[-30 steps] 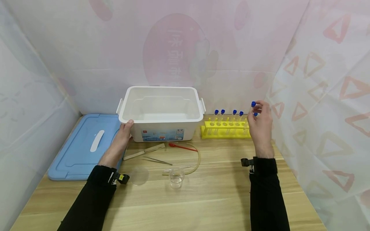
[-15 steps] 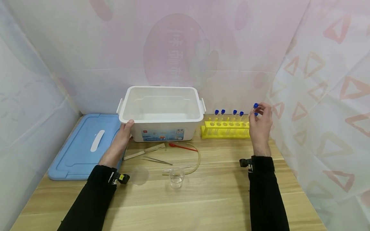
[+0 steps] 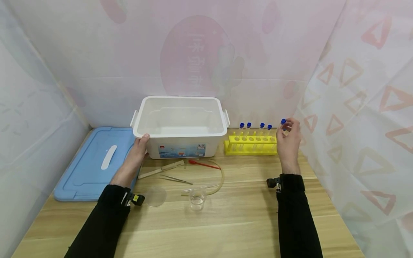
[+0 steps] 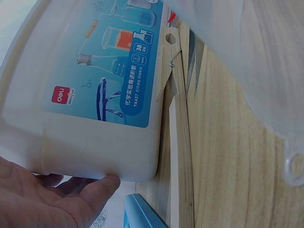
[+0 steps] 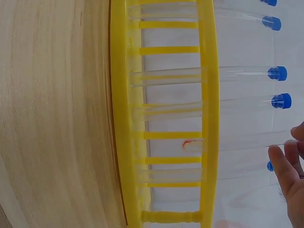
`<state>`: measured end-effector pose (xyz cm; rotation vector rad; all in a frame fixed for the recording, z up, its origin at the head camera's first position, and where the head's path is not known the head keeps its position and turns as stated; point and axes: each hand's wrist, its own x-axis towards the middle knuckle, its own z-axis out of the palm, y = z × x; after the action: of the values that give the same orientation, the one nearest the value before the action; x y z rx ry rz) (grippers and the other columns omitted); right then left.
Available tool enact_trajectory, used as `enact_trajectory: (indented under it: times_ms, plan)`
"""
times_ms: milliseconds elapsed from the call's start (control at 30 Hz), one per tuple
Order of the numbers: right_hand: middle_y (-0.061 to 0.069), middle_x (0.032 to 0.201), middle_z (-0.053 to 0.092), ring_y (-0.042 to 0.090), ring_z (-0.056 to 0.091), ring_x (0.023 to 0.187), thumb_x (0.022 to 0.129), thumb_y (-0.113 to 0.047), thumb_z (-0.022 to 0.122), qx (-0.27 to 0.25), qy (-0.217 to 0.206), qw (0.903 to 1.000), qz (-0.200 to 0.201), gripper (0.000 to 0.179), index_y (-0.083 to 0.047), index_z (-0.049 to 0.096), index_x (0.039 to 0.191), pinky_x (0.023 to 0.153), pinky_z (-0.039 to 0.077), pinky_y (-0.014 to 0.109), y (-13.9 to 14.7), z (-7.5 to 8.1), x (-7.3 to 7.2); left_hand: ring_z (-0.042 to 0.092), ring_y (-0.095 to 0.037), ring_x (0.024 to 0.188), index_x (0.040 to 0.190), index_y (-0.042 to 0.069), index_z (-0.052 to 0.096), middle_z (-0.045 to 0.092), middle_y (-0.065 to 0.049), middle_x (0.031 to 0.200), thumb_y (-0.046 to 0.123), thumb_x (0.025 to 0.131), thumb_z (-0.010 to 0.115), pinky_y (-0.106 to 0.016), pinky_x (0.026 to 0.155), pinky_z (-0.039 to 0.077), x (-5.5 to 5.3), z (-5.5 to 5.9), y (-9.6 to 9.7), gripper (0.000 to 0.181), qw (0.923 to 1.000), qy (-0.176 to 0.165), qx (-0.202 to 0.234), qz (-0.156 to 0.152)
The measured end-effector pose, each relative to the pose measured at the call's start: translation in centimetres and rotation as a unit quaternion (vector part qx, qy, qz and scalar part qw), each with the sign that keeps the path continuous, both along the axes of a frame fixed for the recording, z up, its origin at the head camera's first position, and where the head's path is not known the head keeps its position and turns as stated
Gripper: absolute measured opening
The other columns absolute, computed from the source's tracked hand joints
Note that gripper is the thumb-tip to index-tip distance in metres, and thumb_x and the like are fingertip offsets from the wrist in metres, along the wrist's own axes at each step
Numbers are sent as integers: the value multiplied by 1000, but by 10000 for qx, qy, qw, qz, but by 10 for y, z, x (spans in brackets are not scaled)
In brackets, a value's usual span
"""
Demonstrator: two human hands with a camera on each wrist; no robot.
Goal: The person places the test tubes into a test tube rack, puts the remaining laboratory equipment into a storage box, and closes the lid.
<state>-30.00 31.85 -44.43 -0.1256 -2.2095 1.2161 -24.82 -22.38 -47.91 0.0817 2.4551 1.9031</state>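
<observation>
The test tube (image 5: 251, 141) in hand stands at the right end of the yellow rack (image 5: 209, 121), its lower end through the rack's upper bar but short of the base. There's a reddish mark (image 5: 189, 142) near that end. The person's right hand (image 3: 289, 145) has its grip clamped on the tube, pinching it just below the blue cap (image 3: 283, 121). Five other capped tubes (image 3: 262, 125) stand in the rack, one half hidden behind that hand and four to its left, with a gap between two pairs.

Left of the rack sits an open white box (image 3: 153, 147) with a blue label (image 3: 181, 151) on its near side. The left hand (image 3: 133, 154) has its grip closed around the box's near left corner, thumb at the rim. Farther left, a blue lid (image 3: 80, 172) lies flat on the wooden surface (image 3: 238, 222).

Just nearer than the box lie a wooden clamp (image 3: 161, 169), tweezers (image 3: 176, 179), a red spoon (image 3: 203, 164) and a curved yellowish hose (image 3: 222, 179). Nearest are a clear cup (image 3: 197, 202) and, to its left, a clear disc (image 3: 156, 197).
</observation>
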Motion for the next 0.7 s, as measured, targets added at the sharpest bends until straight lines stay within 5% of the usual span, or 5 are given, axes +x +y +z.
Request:
enact_trajectory:
  times_ms: [700]
  plan:
    - [31,151,58,45,66,142,118,1,56,43,-770,9967,250,41,-1,44,157,124,62,63,7,-12,-5,3,-48,186,190,26,-6,-3,-21,198,62,121,29,-89,142,10,-2,-2,0,85,10000,-37,63,-13]
